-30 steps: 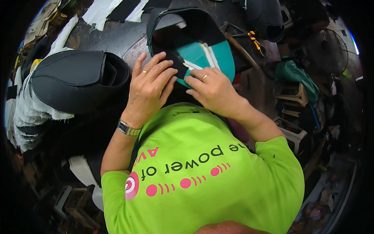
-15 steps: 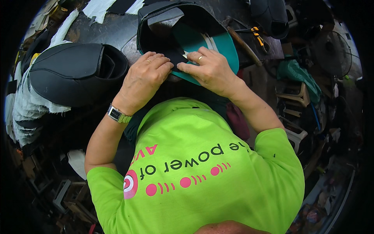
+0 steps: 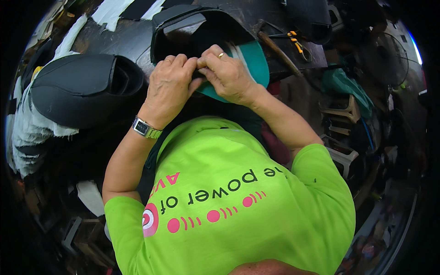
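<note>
Where the thumbs and fingertips come together, the left hand (image 3: 172, 79) and the right hand (image 3: 229, 79) have their fingers bent and drawn narrow, and they appear to pinch the near edge of a black, teal-lined piece (image 3: 256, 63); the tips hide the exact contact, so how much edge is between them cannot be told. The piece lies under and just beyond the fingers, a hollow, curved shell whose teal side spreads to the right of the right-hand fingertips. A pale strip (image 3: 236, 50) runs over the teal just beyond the right knuckles.

By its look it should be light and rather soft, like padded sheet that bends under a pinch yet keeps its curve; it seems unlikely to break or slip. The edge looks the surest hold, thumb on one face and fingers on the other, since a grasp on the far wall would probably let it flex.

Left of the left-hand fingers, near but apart, a second black shell (image 3: 68, 89) rests over rough pale cloth (image 3: 34, 137). Off to the right of the right-hand fingers lie a wooden-handled hammer (image 3: 280, 54) and, farther, a tool with yellow-orange handles (image 3: 297, 45) on the dark table (image 3: 316, 55).
</note>
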Tool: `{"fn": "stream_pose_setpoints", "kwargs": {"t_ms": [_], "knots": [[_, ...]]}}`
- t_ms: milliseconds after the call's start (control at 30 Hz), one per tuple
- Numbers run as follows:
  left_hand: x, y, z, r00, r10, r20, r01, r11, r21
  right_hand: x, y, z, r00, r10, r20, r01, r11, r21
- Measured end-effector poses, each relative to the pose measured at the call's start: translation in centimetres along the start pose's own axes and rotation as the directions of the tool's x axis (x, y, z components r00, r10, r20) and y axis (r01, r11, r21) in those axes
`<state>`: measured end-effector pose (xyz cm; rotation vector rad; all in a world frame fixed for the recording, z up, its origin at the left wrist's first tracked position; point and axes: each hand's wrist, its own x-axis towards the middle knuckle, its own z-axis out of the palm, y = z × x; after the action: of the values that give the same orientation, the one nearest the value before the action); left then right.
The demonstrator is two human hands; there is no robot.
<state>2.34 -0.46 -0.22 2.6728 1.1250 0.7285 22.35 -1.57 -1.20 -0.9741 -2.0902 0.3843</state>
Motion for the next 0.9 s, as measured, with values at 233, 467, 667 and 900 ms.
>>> {"fn": "stream_pose_setpoints", "kwargs": {"t_ms": [233,467,667,900], "knots": [[1.6,0.6,0.5,0.998,-0.056,0.028,0.054,0.997,0.057,-2.2,-1.9,-3.7,0.983,-0.009,-0.181,-0.054,0.939,-0.339],[3.2,2.2,-3.0,0.948,0.024,0.318,0.049,0.974,-0.221,-5.1,3.7,-8.2,0.905,0.237,-0.352,-0.330,0.915,-0.231],[5.0,-0.4,-6.2,0.825,0.321,0.466,-0.427,0.893,0.141,-8.5,11.5,-15.5,0.729,0.545,-0.415,-0.677,0.482,-0.556],[4.8,0.6,-4.1,0.838,0.178,0.516,-0.257,0.962,0.086,-10.1,12.5,-15.9,0.631,0.740,-0.233,-0.775,0.583,-0.244]]}}
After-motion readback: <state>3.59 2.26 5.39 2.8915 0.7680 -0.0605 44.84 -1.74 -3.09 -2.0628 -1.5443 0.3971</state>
